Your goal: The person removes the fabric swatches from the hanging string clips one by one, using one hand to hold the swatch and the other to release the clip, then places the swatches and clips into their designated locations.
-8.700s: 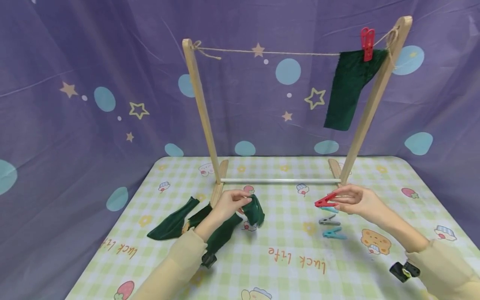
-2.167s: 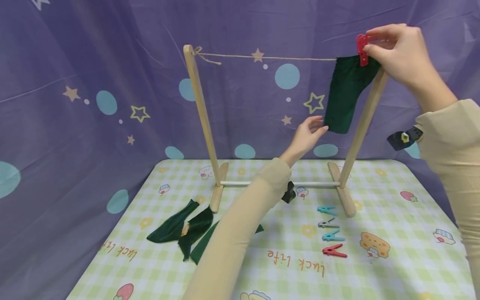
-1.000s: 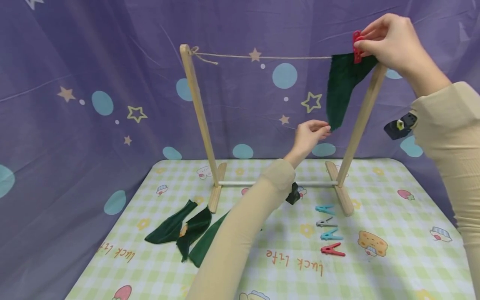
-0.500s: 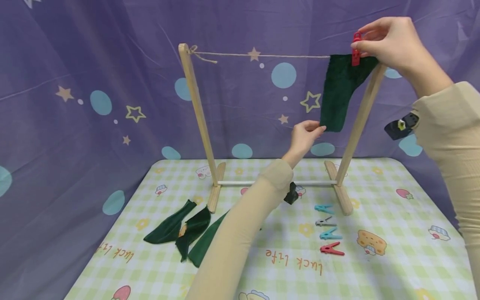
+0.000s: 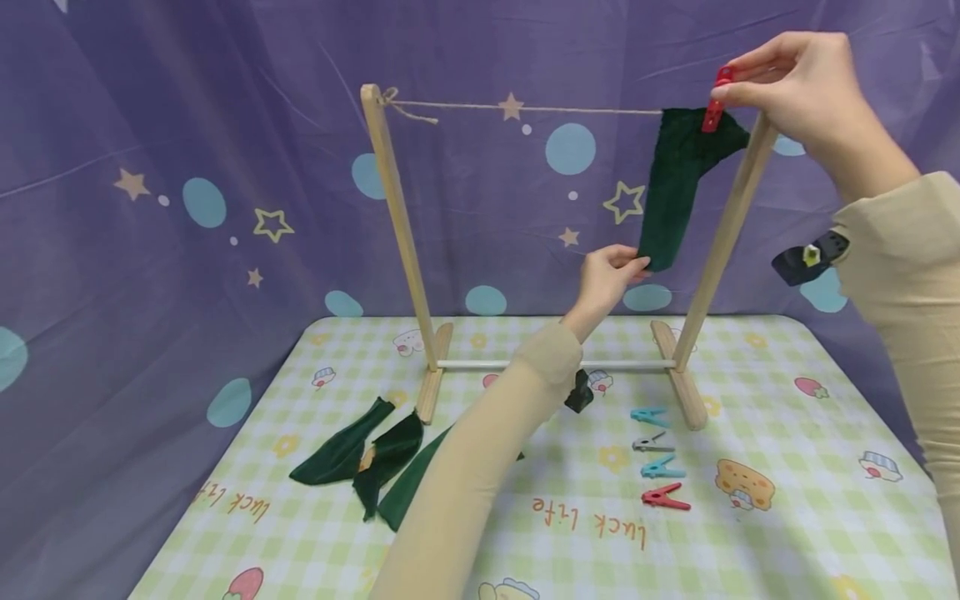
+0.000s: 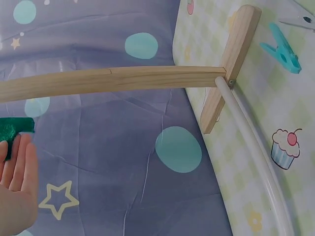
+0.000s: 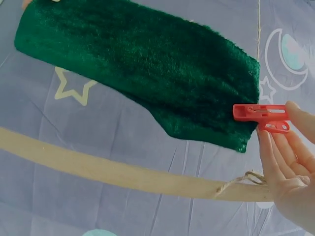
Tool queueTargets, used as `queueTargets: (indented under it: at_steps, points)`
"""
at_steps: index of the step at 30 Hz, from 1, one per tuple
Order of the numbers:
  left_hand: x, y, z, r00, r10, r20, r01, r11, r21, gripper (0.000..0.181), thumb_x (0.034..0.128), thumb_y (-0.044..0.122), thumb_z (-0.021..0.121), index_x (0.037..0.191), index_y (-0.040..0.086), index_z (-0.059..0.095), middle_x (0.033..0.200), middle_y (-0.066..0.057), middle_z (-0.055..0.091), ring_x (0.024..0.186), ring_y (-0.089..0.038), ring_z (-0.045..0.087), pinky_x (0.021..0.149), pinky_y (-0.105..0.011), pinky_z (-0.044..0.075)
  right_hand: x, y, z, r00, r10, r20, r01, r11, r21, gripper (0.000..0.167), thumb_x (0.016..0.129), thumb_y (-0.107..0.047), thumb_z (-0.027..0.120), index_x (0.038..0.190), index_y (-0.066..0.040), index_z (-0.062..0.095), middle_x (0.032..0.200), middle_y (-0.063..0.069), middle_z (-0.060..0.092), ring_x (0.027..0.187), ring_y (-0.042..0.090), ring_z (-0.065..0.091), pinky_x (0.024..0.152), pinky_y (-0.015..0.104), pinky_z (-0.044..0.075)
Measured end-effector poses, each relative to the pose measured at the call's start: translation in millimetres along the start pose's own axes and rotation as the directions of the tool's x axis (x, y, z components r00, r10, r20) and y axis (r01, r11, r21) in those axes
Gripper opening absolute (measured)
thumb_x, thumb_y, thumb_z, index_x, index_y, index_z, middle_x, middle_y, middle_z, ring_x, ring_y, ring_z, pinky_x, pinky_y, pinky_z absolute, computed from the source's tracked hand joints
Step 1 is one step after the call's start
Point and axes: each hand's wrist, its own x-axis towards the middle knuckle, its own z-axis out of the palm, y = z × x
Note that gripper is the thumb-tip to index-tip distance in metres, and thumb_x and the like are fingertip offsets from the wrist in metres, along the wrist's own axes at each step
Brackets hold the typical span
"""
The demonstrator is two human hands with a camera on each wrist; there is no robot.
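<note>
A dark green velvet cloth piece (image 5: 672, 183) hangs over the string (image 5: 525, 107) near the right post, its upper edge under a red clothespin (image 5: 717, 104). My right hand (image 5: 806, 96) pinches the handles of that clothespin between thumb and fingers. In the right wrist view the clothespin (image 7: 261, 112) bites the cloth's edge at the string. Lower down, my left hand (image 5: 606, 275) pinches the bottom left corner of the cloth. In the left wrist view only the green corner (image 6: 15, 127) and part of the left hand (image 6: 18, 182) show, at the left edge.
The wooden drying rack (image 5: 397, 217) stands at the back of the checked table. Several more clothespins, among them a red clothespin (image 5: 665, 497) and a grey clothespin (image 5: 649, 442), lie in a column at right. Green cloths (image 5: 341, 450) lie at left, partly behind my left sleeve.
Earlier, my hands held another green cloth and a red clothespin over the table; both now lie there. Both hands have risen to the hanging cloth. Lately its top clothespin has tilted slightly.
</note>
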Motion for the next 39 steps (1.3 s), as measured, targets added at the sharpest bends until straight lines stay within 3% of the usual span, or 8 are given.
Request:
queueTargets:
  at_steps: [8, 12, 19, 24, 28, 31, 33, 39]
  points:
    - [-4.8, 2.5, -2.6, 1.0, 0.02, 0.007, -0.019, 0.999, -0.038, 0.016, 0.0793, 0.0, 0.063, 0.093, -0.009, 0.063, 0.083, -0.022, 0.065, 0.07, -0.028, 0.065, 0.068, -0.036, 0.053, -3.2, -1, 3, 0.998, 0.0, -0.07, 0.007, 0.995, 0.101, 0.033, 0.07, -0.02, 0.073, 0.1, -0.008, 0.066, 0.081, -0.01, 0.063, 0.081, 0.004, 0.052, 0.077, 0.014, 0.038]
    - [-6.8, 3.6, -4.9, 1.0, 0.013, 0.019, -0.013, 0.999, -0.034, 0.017, 0.0792, 0.0, 0.063, 0.094, -0.009, 0.062, 0.084, -0.021, 0.065, 0.071, -0.027, 0.065, 0.068, -0.033, 0.053, -3.2, -1, 2, 0.994, 0.015, -0.11, 0.01, 0.975, 0.222, 0.034, 0.066, -0.019, 0.076, 0.096, -0.005, 0.068, 0.081, -0.006, 0.064, 0.077, 0.006, 0.054, 0.076, 0.016, 0.04]
    - [-12.6, 3.8, -12.3, 0.999, 0.019, 0.039, -0.018, 1.0, -0.017, 0.016, 0.0791, 0.0, 0.063, 0.091, -0.009, 0.063, 0.083, -0.022, 0.065, 0.075, -0.033, 0.064, 0.063, -0.025, 0.053, -2.6, 0, 2, 0.986, 0.059, -0.158, 0.031, 0.856, 0.516, 0.037, 0.057, -0.012, 0.081, 0.088, 0.001, 0.067, 0.08, 0.004, 0.065, 0.067, 0.013, 0.062, 0.07, 0.014, 0.048]
    - [-17.3, -0.3, -18.5, 0.998, 0.032, 0.056, -0.034, 0.999, 0.032, 0.015, 0.0795, 0.002, 0.063, 0.09, -0.009, 0.063, 0.083, -0.022, 0.065, 0.076, -0.035, 0.063, 0.059, -0.02, 0.052, -2.3, 1, 2, 0.976, 0.079, -0.201, 0.057, 0.805, 0.591, 0.036, 0.057, -0.007, 0.08, 0.088, 0.003, 0.066, 0.081, 0.006, 0.065, 0.068, 0.015, 0.063, 0.074, 0.016, 0.048]
    - [-22.7, -3.1, -25.3, 0.998, 0.014, 0.068, -0.021, 0.994, 0.106, 0.017, 0.0794, 0.004, 0.064, 0.092, -0.008, 0.063, 0.085, -0.02, 0.065, 0.072, -0.029, 0.065, 0.06, -0.021, 0.052, -0.7, 0, 1, 0.969, 0.097, -0.228, 0.087, 0.728, 0.68, 0.031, 0.058, 0.003, 0.078, 0.086, 0.006, 0.064, 0.078, 0.01, 0.065, 0.06, 0.018, 0.063, 0.066, 0.019, 0.051]
    - [-29.3, -2.6, -33.5, 0.995, -0.021, 0.099, 0.003, 0.983, 0.182, 0.018, 0.0793, 0.004, 0.064, 0.094, -0.006, 0.064, 0.087, -0.017, 0.066, 0.07, -0.024, 0.065, 0.062, -0.024, 0.053, -1.8, -1, 1, 0.969, 0.109, -0.223, 0.092, 0.677, 0.73, 0.028, 0.058, 0.01, 0.075, 0.083, 0.009, 0.063, 0.077, 0.013, 0.065, 0.058, 0.02, 0.063, 0.061, 0.021, 0.052]
    - [-36.5, 2.0, -39.6, 0.99, -0.052, 0.133, 0.023, 0.977, 0.213, 0.018, 0.0797, 0.003, 0.063, 0.095, -0.007, 0.064, 0.088, -0.019, 0.066, 0.071, -0.028, 0.064, 0.064, -0.028, 0.053, -5.4, -1, 2, 0.971, 0.107, -0.213, 0.086, 0.674, 0.733, 0.027, 0.058, 0.012, 0.074, 0.083, 0.009, 0.063, 0.079, 0.012, 0.064, 0.061, 0.019, 0.063, 0.062, 0.021, 0.052]
    - [-64.6, 18.7, -56.8, 0.96, -0.158, 0.232, 0.079, 0.946, 0.314, 0.019, 0.0829, 0.001, 0.059, 0.099, -0.009, 0.062, 0.091, -0.022, 0.064, 0.078, -0.033, 0.063, 0.068, -0.031, 0.053, -20.9, 3, 5, 0.969, 0.065, -0.238, 0.152, 0.602, 0.784, 0.023, 0.059, 0.021, 0.069, 0.081, 0.014, 0.062, 0.079, 0.016, 0.064, 0.067, 0.023, 0.063, 0.063, 0.026, 0.051]
